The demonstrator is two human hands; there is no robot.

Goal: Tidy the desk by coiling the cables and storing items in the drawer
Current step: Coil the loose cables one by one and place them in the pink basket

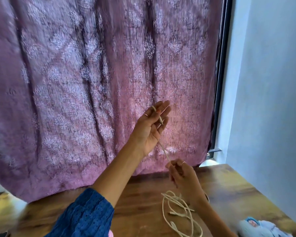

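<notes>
A thin, cream, braided cable (pixel 164 152) runs taut on a slant from the raised left hand (pixel 150 129), where it loops over a straight finger under the thumb's pinch, down right to the right hand (pixel 181 175), whose curled fingers pinch it. Its slack lies in loose, tangled loops on the grainy wooden desk (pixel 143 202), near right. A patterned mauve curtain (pixel 92 82) hangs behind.
</notes>
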